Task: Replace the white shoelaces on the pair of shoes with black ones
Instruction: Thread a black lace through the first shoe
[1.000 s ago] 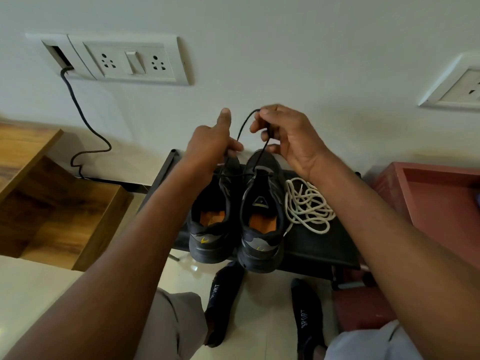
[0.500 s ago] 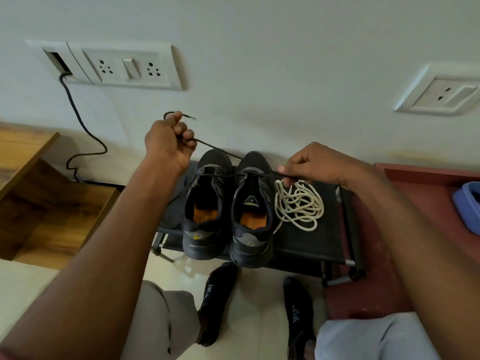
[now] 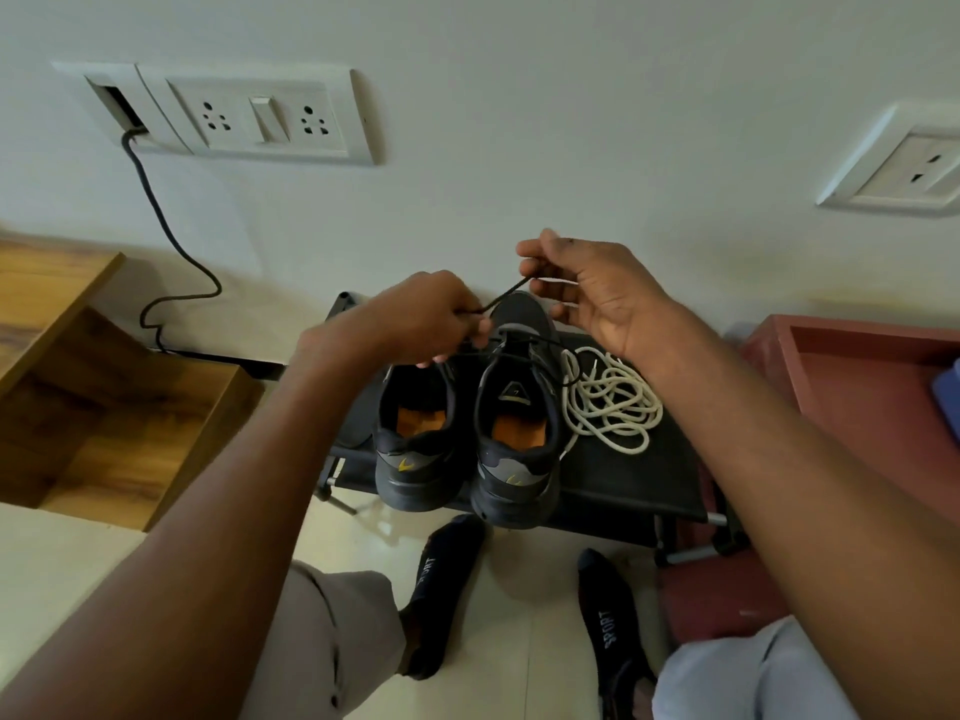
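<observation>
Pinching black lace (image 3: 511,291) taut between left grip (image 3: 415,319) and right grip (image 3: 587,288), above right shoe (image 3: 517,407) toe

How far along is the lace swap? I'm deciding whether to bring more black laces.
Done: the white laces lie in a loose pile on the black stool, beside the shoes. In hand: the left hand and right hand each pinch the black lace over the right shoe. Left: finishing that shoe; the left shoe's lacing is hidden.
</observation>
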Demonstrator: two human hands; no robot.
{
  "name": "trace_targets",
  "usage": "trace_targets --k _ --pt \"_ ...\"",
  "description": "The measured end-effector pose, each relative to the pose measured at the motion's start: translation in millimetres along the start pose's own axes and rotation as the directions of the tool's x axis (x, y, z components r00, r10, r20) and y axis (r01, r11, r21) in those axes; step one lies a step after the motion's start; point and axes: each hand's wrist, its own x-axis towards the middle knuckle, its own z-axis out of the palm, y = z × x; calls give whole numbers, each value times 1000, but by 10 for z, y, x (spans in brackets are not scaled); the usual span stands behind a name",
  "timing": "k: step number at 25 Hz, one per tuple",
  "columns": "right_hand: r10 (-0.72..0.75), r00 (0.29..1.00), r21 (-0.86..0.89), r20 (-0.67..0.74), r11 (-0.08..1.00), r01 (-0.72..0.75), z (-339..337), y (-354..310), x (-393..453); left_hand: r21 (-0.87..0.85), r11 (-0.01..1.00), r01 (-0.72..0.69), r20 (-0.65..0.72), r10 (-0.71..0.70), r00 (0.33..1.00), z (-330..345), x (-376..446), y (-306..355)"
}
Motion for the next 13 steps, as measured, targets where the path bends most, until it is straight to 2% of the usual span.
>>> trace_targets --k 2,3,5,6,7,9,11,13 --pt "-73 996 -175 -50 982 63 -54 -18 -25 64 989 135 59 -139 989 -148 -83 -125" --pt "-125 991 -230 -48 967 111 -45 -28 -49 103 982 157 26 -160 987 -213 -118 -169" --pt "-181 983 -239 -14 956 172 47 -43 -121 71 993 93 -133 -83 988 -227 -155 -201" --pt "-204 979 -256 2 946 197 97 -45 -155 -65 998 4 -198 -17 980 -179 -151 -149" --pt "-229 973 -291 10 931 222 129 -43 -178 -253 963 -88 -205 36 978 -110 -128 -72" --pt "-248 969 -301 -11 925 234 135 -44 -197 -524 838 -156 -134 99 986 41 -38 43" --pt "-218 973 -230 -70 953 197 54 -16 -186 -621 773 -132 -116 76 990 145 97 78" --pt "-140 977 -210 -161 972 104 -67 80 -153 -657 748 -98 -160 -11 987 179 209 42"
